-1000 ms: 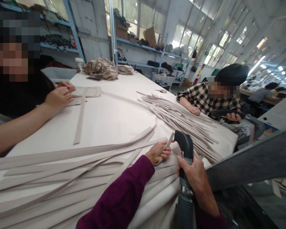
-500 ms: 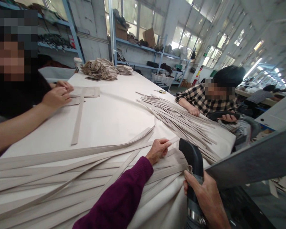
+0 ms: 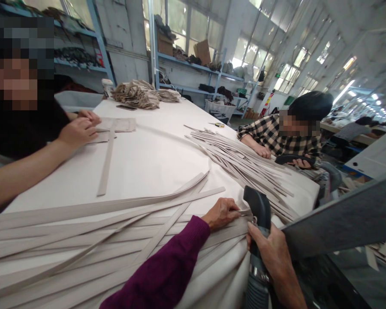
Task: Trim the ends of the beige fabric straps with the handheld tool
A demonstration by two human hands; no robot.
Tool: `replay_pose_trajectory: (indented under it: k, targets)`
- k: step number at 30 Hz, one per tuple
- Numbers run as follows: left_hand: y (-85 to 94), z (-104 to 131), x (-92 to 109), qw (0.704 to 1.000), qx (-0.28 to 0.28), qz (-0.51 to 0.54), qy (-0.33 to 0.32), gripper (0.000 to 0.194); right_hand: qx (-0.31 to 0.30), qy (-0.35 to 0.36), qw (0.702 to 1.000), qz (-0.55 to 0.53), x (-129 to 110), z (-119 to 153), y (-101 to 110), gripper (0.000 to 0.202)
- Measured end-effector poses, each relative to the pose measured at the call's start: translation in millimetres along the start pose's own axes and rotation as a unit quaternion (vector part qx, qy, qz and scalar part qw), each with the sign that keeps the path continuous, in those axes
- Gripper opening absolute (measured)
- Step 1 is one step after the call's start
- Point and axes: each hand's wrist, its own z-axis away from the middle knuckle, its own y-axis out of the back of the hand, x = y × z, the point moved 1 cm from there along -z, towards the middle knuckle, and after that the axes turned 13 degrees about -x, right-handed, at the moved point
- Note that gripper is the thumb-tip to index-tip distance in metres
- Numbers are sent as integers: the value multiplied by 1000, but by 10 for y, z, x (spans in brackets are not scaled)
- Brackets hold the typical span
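My left hand (image 3: 223, 213) is closed in a pinch on the end of a beige strip (image 3: 243, 212), close to the mouth of a black curved nozzle (image 3: 258, 204). My right hand (image 3: 273, 246) grips this nozzle around its neck, below a small metal ring. A ribbed hose (image 3: 257, 288) joins it at the bottom with a metal clamp. Many long beige strips (image 3: 93, 240) fan out to the left under my purple sleeve. One loose strip end (image 3: 214, 192) lies just beyond my left hand. My fingertips partly hide the strip that I hold.
A pile of narrow strips (image 3: 241, 161) lies toward a co-worker in a checked shirt (image 3: 266, 131), who holds a similar black nozzle (image 3: 292, 159). Another person's hands (image 3: 80, 128) work at the left. Bundled strips (image 3: 137, 93) lie at the back. A metal beam (image 3: 337, 214) crosses at right.
My left hand has let go of one strip, which now lies behind it, and has moved slightly right and nearer me onto another strip end. The nozzle has shifted slightly.
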Motion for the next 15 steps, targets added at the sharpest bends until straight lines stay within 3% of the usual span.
replay_pose_trajectory:
  k: [3,5,7,9,12,15]
  targets:
    - [91,-10,-72,985,99,-117,73,29,-23,-2,1000,1,65,18,1,26]
    - [186,15,-142,945,170,-227,166,23,-50,-3,999,-14,112,66,-32,29]
    - [269,60,-205,893,190,-312,264,19,-66,-2,997,-29,133,111,-73,29]
    - [324,107,-241,861,172,-349,326,18,-75,0,996,-40,123,138,-104,29]
    - [362,149,-236,861,153,-340,346,22,-90,9,994,-57,77,156,-129,27]
    - [382,146,-210,895,158,-259,328,27,-97,16,993,-68,38,166,-148,25]
